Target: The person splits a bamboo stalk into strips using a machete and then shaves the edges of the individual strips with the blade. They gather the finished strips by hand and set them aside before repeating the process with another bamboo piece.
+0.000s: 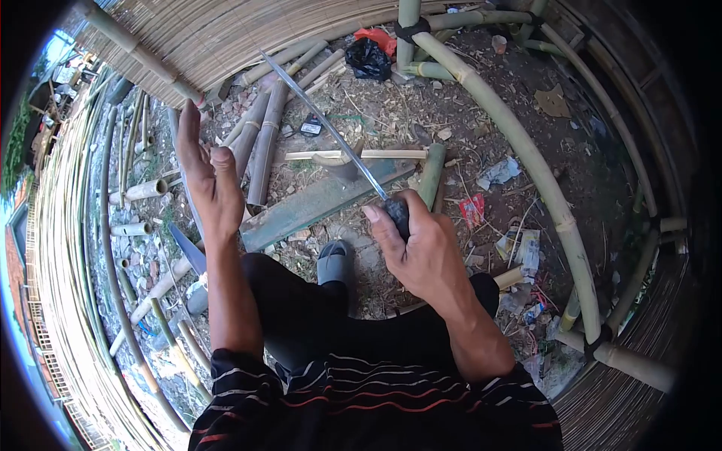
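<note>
Wood chips [444, 134] litter dirt [560, 146] beneath the knife [324, 122] — slatted wall [218, 34] beyond.

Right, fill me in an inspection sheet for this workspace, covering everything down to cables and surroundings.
Surface: earth ground, strewn with pale chips.
Job's things: long knife, blade pointing up and away; pale strip and greenish board lie ahead.
Clutter: black bag, red wrapper, crumpled scrap.
Grips: right grip closed around the knife's dark handle; left grip open, holding nothing.
Cables: none clearly identifiable.
Surroundings: slatted screen ahead, curved bamboo rail on the right.
</note>
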A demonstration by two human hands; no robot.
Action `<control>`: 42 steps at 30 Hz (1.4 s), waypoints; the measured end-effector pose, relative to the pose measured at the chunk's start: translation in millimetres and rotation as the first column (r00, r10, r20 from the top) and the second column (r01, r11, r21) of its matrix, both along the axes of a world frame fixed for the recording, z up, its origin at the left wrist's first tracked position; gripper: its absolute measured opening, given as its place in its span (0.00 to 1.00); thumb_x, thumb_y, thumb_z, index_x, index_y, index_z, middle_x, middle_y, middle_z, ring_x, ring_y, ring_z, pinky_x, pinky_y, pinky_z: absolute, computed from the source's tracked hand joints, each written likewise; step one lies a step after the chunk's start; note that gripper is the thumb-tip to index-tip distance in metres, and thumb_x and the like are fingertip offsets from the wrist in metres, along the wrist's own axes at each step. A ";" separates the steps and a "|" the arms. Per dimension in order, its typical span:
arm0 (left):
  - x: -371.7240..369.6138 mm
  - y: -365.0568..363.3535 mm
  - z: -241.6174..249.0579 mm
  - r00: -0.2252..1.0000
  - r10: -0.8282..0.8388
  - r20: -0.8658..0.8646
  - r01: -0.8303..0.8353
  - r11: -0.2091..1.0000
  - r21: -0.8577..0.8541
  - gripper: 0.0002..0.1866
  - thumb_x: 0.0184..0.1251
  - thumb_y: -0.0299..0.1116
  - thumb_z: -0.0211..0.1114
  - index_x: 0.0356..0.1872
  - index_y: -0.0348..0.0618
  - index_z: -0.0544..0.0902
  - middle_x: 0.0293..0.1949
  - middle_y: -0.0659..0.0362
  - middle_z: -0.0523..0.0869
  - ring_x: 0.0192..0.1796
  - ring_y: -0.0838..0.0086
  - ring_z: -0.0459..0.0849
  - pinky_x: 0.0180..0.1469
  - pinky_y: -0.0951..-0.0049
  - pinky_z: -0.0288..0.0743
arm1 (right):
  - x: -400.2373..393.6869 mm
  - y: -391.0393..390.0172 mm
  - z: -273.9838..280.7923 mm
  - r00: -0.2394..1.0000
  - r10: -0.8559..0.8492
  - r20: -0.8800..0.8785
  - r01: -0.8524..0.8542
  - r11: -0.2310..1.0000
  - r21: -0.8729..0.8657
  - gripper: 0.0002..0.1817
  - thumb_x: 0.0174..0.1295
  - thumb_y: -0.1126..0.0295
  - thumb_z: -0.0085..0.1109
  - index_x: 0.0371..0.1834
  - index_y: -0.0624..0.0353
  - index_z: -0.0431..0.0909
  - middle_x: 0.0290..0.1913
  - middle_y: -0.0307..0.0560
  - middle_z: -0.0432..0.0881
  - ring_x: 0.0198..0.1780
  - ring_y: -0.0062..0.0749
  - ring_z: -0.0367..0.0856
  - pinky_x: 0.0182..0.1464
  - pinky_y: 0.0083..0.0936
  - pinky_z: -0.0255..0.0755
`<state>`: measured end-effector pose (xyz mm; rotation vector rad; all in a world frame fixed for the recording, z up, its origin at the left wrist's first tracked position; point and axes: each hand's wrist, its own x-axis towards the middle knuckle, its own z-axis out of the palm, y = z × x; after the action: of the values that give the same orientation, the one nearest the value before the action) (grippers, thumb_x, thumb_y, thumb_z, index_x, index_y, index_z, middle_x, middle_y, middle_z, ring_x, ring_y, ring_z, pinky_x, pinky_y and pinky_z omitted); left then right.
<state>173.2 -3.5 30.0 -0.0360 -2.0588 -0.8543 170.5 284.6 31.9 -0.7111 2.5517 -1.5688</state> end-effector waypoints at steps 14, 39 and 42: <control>-110.1 -66.0 -62.8 0.990 -0.135 -0.048 0.066 0.726 -0.684 0.15 0.71 0.30 0.49 0.22 0.45 0.75 0.20 0.56 0.75 0.22 0.59 0.75 0.29 0.61 0.67 | -85.8 -29.8 -34.6 0.988 0.149 -0.037 -0.124 0.915 0.384 0.17 0.60 0.63 0.73 0.35 0.68 0.81 0.23 0.63 0.83 0.30 0.57 0.87 0.36 0.45 0.78; -133.0 -98.0 -148.1 0.999 -0.027 -0.034 -0.014 0.533 -0.846 0.12 0.61 0.39 0.62 0.39 0.50 0.90 0.38 0.58 0.92 0.37 0.64 0.90 0.48 0.60 0.78 | -125.6 -54.3 -179.9 0.995 0.100 -0.002 -0.097 0.962 0.256 0.21 0.61 0.59 0.74 0.44 0.66 0.82 0.30 0.61 0.86 0.34 0.55 0.87 0.38 0.44 0.75; -170.9 -104.4 -133.8 0.985 -0.073 0.154 0.171 0.480 -0.861 0.12 0.57 0.41 0.69 0.40 0.48 0.88 0.39 0.54 0.89 0.45 0.50 0.87 0.49 0.50 0.77 | -138.3 -56.8 -173.0 0.998 0.056 -0.011 -0.051 0.964 0.259 0.21 0.59 0.58 0.74 0.43 0.65 0.83 0.30 0.60 0.86 0.32 0.56 0.86 0.37 0.43 0.76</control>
<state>2.3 -107.8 -103.8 -0.7335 -2.3970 0.2417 32.2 227.8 -141.1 -0.7583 2.6563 -1.1861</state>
